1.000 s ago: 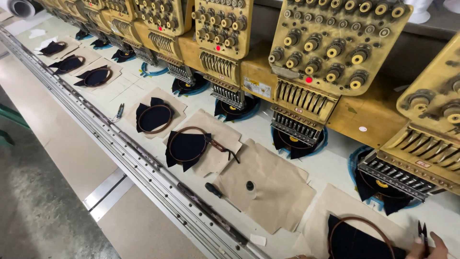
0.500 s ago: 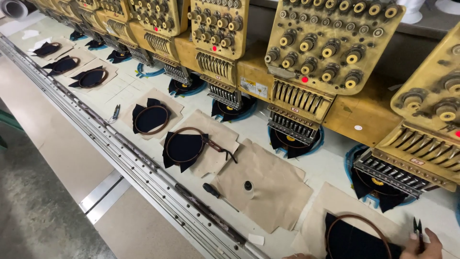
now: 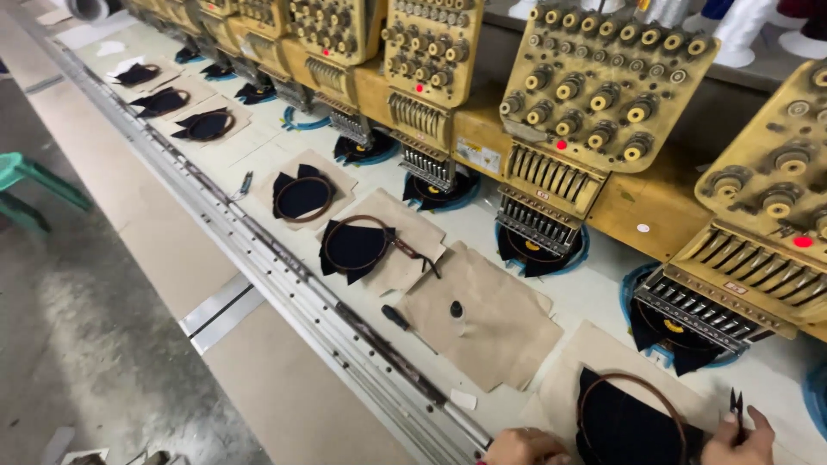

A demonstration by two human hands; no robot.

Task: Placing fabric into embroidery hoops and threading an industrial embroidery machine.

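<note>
Left hand rests on the near hoop of dark fabric at the bench edge, grip unclear; right hand pinches small snips, best kept flat, trimming close without nicking cloth.

A long yellow multi-head embroidery machine is running diagonally from upper left to right of the frame. A pale worktable is stretching beneath it, edged by a metal rail. Grey concrete floor is filling the lower left, with tan floor panels lying beside the rail. A green stool is sitting at the left edge. Light is falling evenly, with no hard shadows.
</note>
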